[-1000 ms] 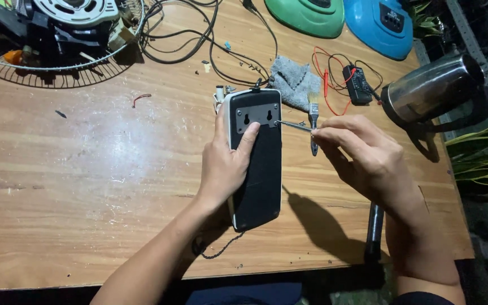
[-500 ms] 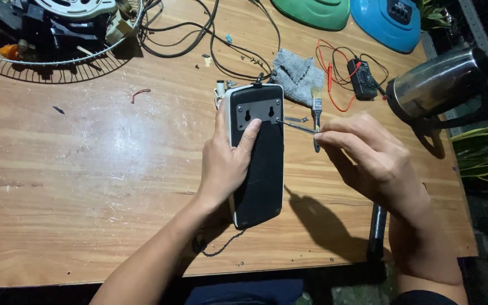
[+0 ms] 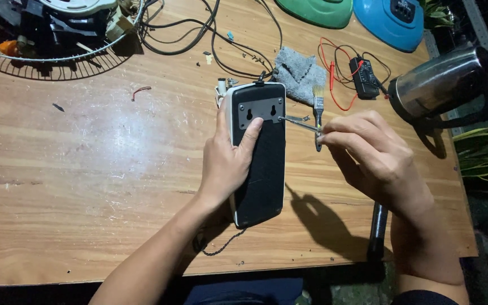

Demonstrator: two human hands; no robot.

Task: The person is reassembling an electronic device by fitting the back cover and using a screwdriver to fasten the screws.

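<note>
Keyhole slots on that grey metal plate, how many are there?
2. Both are in the grey plate at the top of the black device: one on the left, one on the right, above the left hand's fingertip.

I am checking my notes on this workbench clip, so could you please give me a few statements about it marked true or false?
1. The left hand presses on the black rectangular device with a grey metal plate. True.
2. The right hand holds a thin metal screwdriver at that plate. True.
3. The shiny steel kettle stands upright. False: it lies on its side.
4. The small paintbrush is in the left hand. False: it lies on the wooden table.
5. A grey cloth lies beyond the device. True.
</note>
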